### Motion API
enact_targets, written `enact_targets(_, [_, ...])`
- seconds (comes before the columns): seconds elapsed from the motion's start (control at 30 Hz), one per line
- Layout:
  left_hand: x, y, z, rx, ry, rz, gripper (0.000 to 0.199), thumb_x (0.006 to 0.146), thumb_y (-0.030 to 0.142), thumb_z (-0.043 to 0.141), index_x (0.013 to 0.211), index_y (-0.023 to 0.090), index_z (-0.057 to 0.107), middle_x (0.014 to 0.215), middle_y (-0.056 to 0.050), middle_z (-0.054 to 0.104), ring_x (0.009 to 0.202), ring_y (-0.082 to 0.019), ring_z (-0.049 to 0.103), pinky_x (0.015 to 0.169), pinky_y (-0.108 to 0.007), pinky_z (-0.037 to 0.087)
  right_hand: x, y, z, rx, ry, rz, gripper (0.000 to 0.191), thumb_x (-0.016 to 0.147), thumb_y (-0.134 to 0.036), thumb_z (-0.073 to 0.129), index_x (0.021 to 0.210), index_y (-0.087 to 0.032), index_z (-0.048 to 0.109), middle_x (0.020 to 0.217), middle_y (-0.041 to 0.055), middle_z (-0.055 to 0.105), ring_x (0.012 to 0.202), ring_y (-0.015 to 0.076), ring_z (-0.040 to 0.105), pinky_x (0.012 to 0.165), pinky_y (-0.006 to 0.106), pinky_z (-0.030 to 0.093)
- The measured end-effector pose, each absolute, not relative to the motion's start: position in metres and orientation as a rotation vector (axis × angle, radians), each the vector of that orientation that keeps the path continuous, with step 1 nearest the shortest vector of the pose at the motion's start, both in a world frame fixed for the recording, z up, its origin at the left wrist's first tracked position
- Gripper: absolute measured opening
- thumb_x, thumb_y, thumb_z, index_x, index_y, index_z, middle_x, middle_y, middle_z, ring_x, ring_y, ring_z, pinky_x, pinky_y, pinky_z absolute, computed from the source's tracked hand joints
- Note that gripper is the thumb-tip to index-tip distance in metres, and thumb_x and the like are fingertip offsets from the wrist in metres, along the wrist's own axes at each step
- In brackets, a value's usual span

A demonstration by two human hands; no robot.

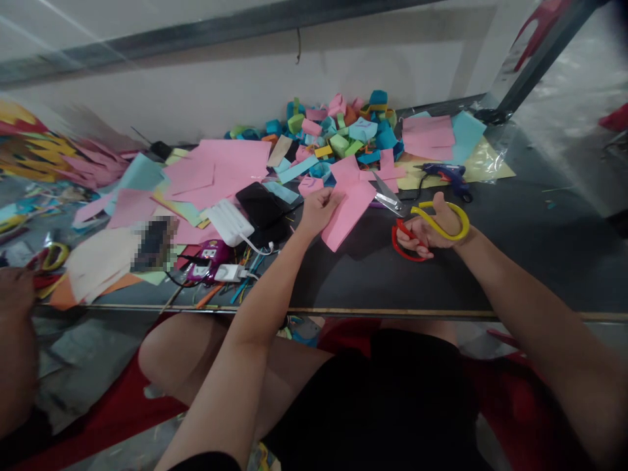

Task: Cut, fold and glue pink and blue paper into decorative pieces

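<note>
Pink paper [349, 208] is pinched at its left edge by my left hand [320, 209] above the dark tabletop. My right hand [426, 226] holds scissors [391, 199] by a yellow handle loop and a red one, spread apart. The scissor blades are parted and point up and left, at the right side of the pink paper. Behind the paper lies a heap of folded paper pieces [338, 145] in blue, green, pink and orange.
A blue glue gun [449, 175] lies behind my right hand. Left of my left hand are a black phone [258, 204], a white power bank [228, 222] and a purple power strip [210, 260]. Another person's hand [16, 291] is at the far left.
</note>
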State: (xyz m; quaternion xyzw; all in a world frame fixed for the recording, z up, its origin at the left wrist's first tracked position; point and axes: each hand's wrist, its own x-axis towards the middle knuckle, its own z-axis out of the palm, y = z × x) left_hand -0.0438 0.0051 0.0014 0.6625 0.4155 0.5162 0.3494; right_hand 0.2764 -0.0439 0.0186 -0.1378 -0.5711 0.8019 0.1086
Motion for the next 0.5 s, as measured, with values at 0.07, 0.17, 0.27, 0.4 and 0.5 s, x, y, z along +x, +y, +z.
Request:
enact_targets(0.07, [-0.041,0.004,-0.001,1.723,1.058,1.339,0.047,0.084,0.054,0.079,0.064,0.020,0.054,0.057,0.003,0.040,0.057,-0.011,0.038,0.053,-0.029,0.023,0.276,-0.045,0.018,-0.422,-1.683,2.355,0.100,0.079,-0.099,0.002,0.094,-0.015,0.054,0.078,-0.0012,0.044,0.051,0.0082,0.043,0.048,0.025,0.052])
enact_targets(0.17, [-0.036,0.001,-0.002,1.762,1.049,1.350,0.050,0.087,0.058,0.074,0.063,0.021,0.051,0.057,0.003,0.038,0.056,-0.010,0.034,0.053,-0.029,0.022,0.275,-0.046,0.016,-0.405,-1.681,2.310,0.100,0.080,-0.097,0.000,0.096,-0.015,0.055,0.079,-0.0011,0.044,0.051,0.0080,0.042,0.048,0.025,0.052])
enact_targets(0.27, [-0.033,-0.002,-0.001,1.820,1.054,1.360,0.054,0.088,0.061,0.072,0.061,0.021,0.048,0.058,0.004,0.036,0.055,-0.010,0.030,0.053,-0.030,0.019,0.276,-0.044,0.014,-0.374,-1.688,2.321,0.099,0.082,-0.096,0.000,0.099,-0.015,0.055,0.080,-0.0011,0.044,0.052,0.0077,0.042,0.047,0.024,0.051])
enact_targets(0.4, [-0.032,-0.004,0.002,1.846,1.051,1.382,0.060,0.087,0.066,0.069,0.058,0.021,0.043,0.057,0.004,0.032,0.054,-0.009,0.026,0.053,-0.030,0.017,0.277,-0.041,0.010,-0.288,-1.682,2.336,0.095,0.082,-0.096,0.004,0.097,-0.017,0.054,0.082,-0.0001,0.042,0.057,0.0093,0.043,0.049,0.023,0.051])
enact_targets(0.5, [-0.031,-0.005,0.004,1.840,1.060,1.379,0.062,0.087,0.070,0.068,0.058,0.020,0.043,0.056,0.004,0.031,0.054,-0.009,0.026,0.053,-0.031,0.016,0.276,-0.041,0.007,-0.312,-1.645,2.318,0.096,0.083,-0.096,0.002,0.097,-0.017,0.055,0.082,0.0016,0.043,0.061,0.0111,0.043,0.051,0.024,0.052])
